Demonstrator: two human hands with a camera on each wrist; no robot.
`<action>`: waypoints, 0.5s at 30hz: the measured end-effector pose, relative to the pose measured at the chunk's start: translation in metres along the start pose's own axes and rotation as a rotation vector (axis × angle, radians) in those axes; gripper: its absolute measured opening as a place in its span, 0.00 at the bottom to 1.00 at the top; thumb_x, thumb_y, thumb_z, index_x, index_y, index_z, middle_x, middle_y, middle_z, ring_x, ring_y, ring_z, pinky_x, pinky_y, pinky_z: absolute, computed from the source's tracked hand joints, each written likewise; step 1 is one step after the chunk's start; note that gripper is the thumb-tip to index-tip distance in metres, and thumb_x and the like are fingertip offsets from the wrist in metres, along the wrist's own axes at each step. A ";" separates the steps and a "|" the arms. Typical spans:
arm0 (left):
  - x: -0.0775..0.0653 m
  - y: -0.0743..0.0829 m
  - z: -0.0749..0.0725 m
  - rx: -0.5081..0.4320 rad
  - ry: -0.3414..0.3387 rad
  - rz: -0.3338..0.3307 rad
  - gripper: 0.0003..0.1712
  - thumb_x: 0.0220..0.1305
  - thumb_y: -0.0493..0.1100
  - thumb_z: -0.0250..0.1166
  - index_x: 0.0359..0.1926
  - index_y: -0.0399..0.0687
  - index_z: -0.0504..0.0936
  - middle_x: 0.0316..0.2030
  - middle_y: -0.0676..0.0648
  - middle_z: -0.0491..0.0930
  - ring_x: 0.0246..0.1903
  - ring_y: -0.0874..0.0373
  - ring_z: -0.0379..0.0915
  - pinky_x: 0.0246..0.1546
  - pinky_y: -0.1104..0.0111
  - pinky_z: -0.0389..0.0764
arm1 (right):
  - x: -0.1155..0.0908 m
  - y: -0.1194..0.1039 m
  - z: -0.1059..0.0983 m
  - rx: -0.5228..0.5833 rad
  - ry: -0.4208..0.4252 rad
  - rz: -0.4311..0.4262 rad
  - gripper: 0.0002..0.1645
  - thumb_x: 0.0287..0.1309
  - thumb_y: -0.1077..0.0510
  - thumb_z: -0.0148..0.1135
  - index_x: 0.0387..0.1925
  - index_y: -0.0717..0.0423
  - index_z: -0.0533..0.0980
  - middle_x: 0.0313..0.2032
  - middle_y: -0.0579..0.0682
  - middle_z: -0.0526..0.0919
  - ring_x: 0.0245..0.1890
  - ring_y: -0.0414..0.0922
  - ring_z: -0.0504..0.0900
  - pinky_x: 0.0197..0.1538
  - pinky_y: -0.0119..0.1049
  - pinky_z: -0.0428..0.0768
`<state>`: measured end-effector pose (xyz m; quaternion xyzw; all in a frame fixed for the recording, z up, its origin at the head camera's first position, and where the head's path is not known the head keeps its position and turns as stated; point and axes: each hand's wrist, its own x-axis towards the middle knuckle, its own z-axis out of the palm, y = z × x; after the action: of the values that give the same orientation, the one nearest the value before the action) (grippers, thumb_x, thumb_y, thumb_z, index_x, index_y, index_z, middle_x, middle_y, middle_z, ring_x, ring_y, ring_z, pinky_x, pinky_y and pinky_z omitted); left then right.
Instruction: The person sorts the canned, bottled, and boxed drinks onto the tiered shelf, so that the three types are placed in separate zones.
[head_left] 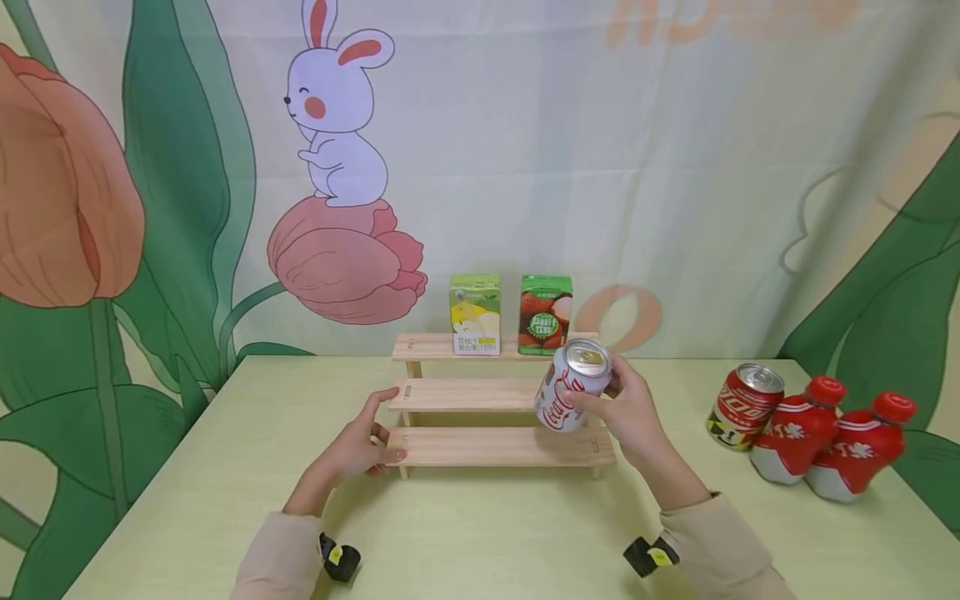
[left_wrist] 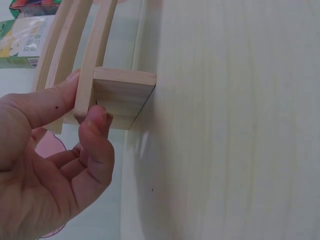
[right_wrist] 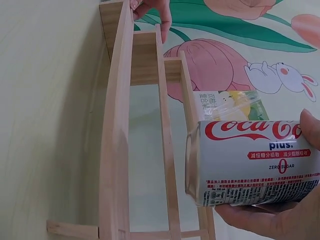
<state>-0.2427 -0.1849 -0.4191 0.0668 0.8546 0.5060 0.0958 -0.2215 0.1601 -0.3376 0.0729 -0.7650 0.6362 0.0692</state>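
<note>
A white Coca-Cola can [head_left: 564, 398] with red lettering is held in my right hand [head_left: 632, 408], tilted over the right end of a three-step wooden rack [head_left: 480, 446]. In the right wrist view the thumb and fingers grip the can [right_wrist: 250, 162] near one end, and its base faces the rack. My left hand [head_left: 358, 446] holds the rack's left end. Seen from the left wrist, the thumb and a fingertip of that hand [left_wrist: 60, 150] pinch the end of the front board [left_wrist: 97, 50]. On the top step stand a yellow-green juice carton [head_left: 476, 317] and a green-and-red lychee carton [head_left: 545, 312].
On the table's right side stand a red-and-gold can [head_left: 745, 407] and two red-and-white bottles [head_left: 797, 431] with red caps, close together. A printed curtain [head_left: 525, 167] with a rabbit and tulips hangs behind the table [head_left: 480, 533].
</note>
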 end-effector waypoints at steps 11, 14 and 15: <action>-0.002 0.000 -0.002 0.006 -0.005 0.018 0.50 0.51 0.33 0.67 0.67 0.63 0.48 0.29 0.40 0.70 0.18 0.54 0.70 0.18 0.65 0.74 | 0.014 -0.010 0.018 0.004 -0.038 0.015 0.39 0.45 0.69 0.67 0.60 0.63 0.62 0.52 0.61 0.72 0.51 0.53 0.71 0.52 0.44 0.71; -0.001 0.000 -0.001 0.007 -0.011 0.021 0.50 0.52 0.33 0.67 0.67 0.63 0.48 0.30 0.40 0.70 0.18 0.54 0.70 0.18 0.66 0.74 | 0.018 -0.010 0.023 0.000 -0.044 0.002 0.39 0.45 0.69 0.67 0.60 0.63 0.63 0.52 0.61 0.72 0.51 0.53 0.71 0.52 0.45 0.70; -0.001 0.000 -0.001 0.006 -0.012 0.021 0.50 0.52 0.33 0.67 0.67 0.63 0.48 0.30 0.40 0.70 0.18 0.54 0.70 0.18 0.66 0.73 | 0.019 -0.009 0.025 0.001 -0.046 -0.001 0.38 0.45 0.69 0.67 0.60 0.63 0.63 0.52 0.61 0.72 0.51 0.53 0.71 0.53 0.45 0.70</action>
<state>-0.2422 -0.1854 -0.4183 0.0790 0.8548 0.5039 0.0956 -0.2391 0.1338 -0.3290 0.0880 -0.7660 0.6346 0.0520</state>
